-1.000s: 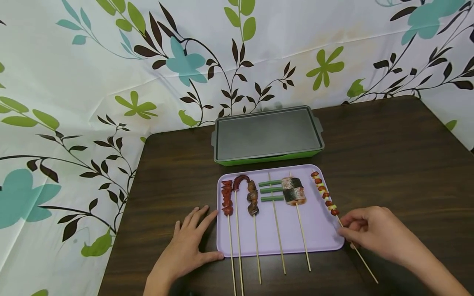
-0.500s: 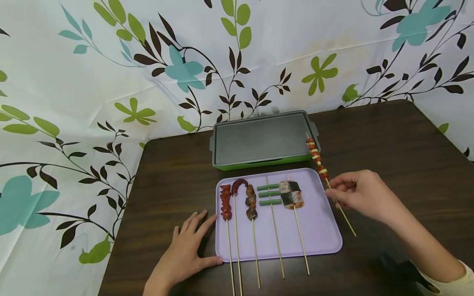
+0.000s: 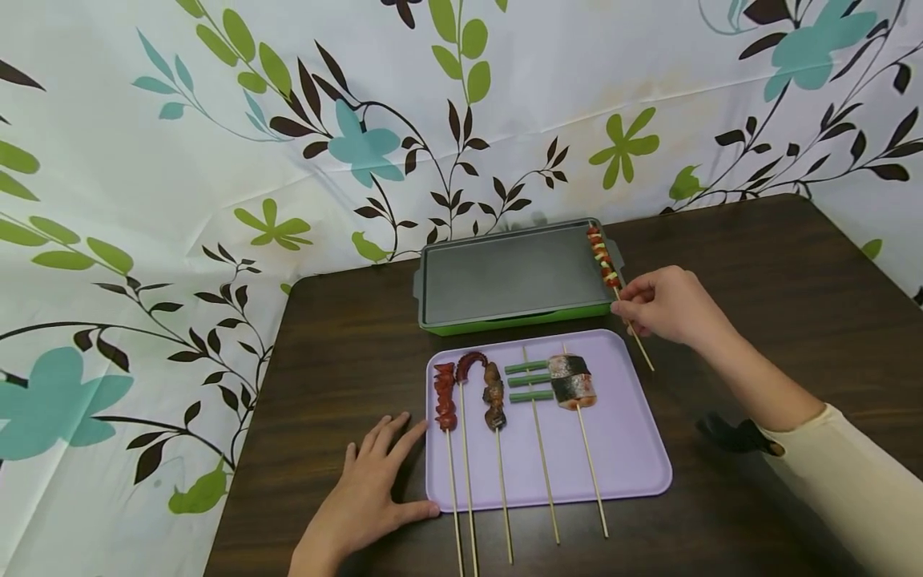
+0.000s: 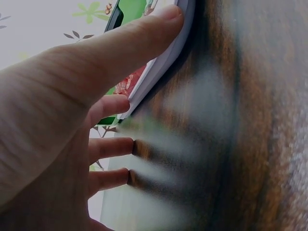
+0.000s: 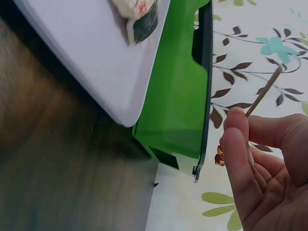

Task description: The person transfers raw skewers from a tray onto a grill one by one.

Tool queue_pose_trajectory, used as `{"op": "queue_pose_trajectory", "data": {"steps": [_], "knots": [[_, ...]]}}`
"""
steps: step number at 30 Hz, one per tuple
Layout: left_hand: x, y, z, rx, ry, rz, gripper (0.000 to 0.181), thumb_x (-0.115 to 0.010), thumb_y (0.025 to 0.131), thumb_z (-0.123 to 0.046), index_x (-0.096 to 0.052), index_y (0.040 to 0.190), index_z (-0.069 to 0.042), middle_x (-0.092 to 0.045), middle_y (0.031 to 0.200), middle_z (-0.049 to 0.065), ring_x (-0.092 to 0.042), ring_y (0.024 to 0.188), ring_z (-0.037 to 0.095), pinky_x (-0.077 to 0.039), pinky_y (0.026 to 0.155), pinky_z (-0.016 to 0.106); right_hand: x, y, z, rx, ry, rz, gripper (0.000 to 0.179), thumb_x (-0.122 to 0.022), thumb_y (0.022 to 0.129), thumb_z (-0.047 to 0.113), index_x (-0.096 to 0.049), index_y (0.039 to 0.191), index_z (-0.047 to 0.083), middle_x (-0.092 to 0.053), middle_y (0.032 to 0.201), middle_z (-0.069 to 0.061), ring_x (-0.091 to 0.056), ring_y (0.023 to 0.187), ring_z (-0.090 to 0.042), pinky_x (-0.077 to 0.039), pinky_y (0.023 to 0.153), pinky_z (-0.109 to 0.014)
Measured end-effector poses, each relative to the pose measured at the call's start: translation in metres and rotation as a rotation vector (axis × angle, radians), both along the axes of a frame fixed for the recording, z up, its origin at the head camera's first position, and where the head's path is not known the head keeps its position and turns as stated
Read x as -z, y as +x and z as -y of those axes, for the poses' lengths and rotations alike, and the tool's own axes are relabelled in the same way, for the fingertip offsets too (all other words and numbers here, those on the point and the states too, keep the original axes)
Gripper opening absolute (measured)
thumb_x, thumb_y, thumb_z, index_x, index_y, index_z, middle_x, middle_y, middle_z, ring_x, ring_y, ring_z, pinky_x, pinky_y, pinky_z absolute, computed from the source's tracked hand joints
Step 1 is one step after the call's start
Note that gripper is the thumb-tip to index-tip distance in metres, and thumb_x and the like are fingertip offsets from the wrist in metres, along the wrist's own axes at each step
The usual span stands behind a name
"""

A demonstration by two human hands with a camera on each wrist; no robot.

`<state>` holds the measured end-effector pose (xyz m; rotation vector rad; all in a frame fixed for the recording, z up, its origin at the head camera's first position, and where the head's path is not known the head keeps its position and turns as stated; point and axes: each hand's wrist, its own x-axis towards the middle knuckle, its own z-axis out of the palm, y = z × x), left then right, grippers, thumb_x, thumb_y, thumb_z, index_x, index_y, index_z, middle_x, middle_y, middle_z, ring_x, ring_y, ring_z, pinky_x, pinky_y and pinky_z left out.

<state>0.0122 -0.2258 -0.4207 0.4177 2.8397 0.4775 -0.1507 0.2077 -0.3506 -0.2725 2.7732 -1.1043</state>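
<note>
A: Where's the red-and-yellow skewer (image 3: 604,260)?

B: Head view, upper half, right of centre. Its food pieces (image 3: 599,248) are seen over the right end of the green-sided griddle (image 3: 505,276). Whether the griddle is touched can't be told.

A: Handling?

B: Judged light. Bare stick (image 3: 640,346) looks stiff but thin; could be snapped if levered, easily rolled in the grip. Pieces might be knocked loose if squeezed. Best held by bare stick, close under the food.

A: Right hand (image 3: 667,304)?

B: Drawn into a pinch. Stick is gripped between thumb and fingers just below the food, tail end projecting to lower right.

A: Left hand (image 3: 371,489)?

B: Lower left of centre. Fingers spread, nothing gripped; thumb laid at the lower-left corner of the lilac tray (image 3: 627,457), fingertips rested on the surface (image 3: 324,361).
</note>
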Motion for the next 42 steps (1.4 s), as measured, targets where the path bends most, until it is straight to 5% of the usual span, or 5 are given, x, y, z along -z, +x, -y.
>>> {"op": "queue_pose_trajectory", "data": {"steps": [14,42], "knots": [[0.0,0.0,-0.001,-0.016,0.01,0.006,0.105,-0.066,0.066,-0.08,-0.031,0.154,-0.037,-0.027,0.158,0.003,-0.02,0.145,0.037,-0.019,0.097,0.08,0.0,-0.02,0.004,0.006,0.04,0.044,0.025,-0.068,0.093,0.018,-0.07,0.097,-0.006,-0.068,0.066,-0.004,-0.068,0.063,-0.027,-0.053,0.056,-0.033],[-0.001,0.001,-0.002,-0.015,0.037,-0.005,0.103,-0.07,0.066,-0.077,-0.035,0.153,-0.034,-0.029,0.157,0.004,-0.02,0.144,0.037,-0.018,0.097,0.08,0.005,-0.016,0.001,0.012,0.049,0.02,0.033,-0.068,0.093,0.026,-0.071,0.103,-0.005,-0.07,0.07,-0.004,-0.069,0.065,-0.025,-0.055,0.056,-0.034]]}}
